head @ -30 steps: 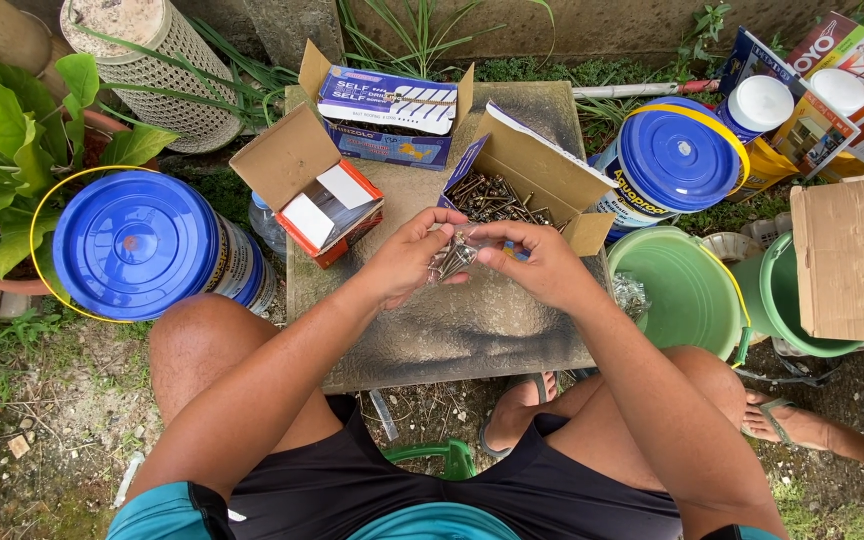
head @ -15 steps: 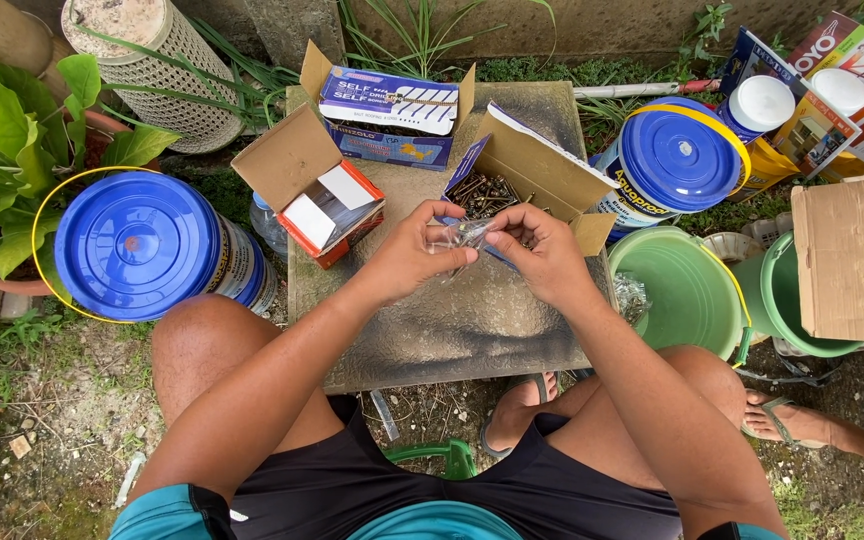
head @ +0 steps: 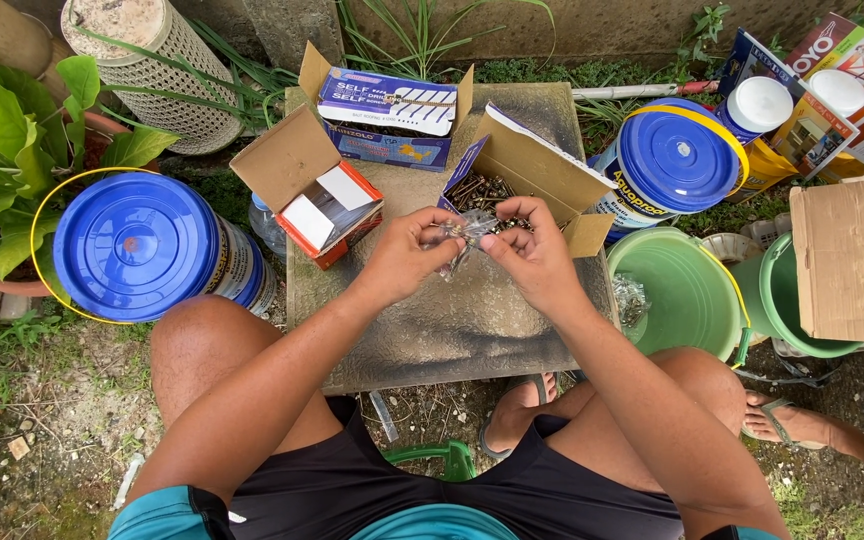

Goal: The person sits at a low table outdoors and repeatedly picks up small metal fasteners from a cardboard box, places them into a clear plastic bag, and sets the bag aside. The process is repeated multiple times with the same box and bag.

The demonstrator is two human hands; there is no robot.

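My left hand and my right hand meet over a stone slab, both pinching a small clear plastic bag with what look like screws inside. Just behind the hands stands an open cardboard box holding several loose dark screws. An open red-and-white box lies left of my left hand. A blue-and-white screw box sits at the slab's far edge.
A blue-lidded bucket stands at left, another at right. Green pails sit by my right knee beside a cardboard flap. Plants at far left. Another person's sandalled foot at lower right.
My hands have lifted from the slab toward the open screw box, still together, and now hold the little clear bag up between the fingers.
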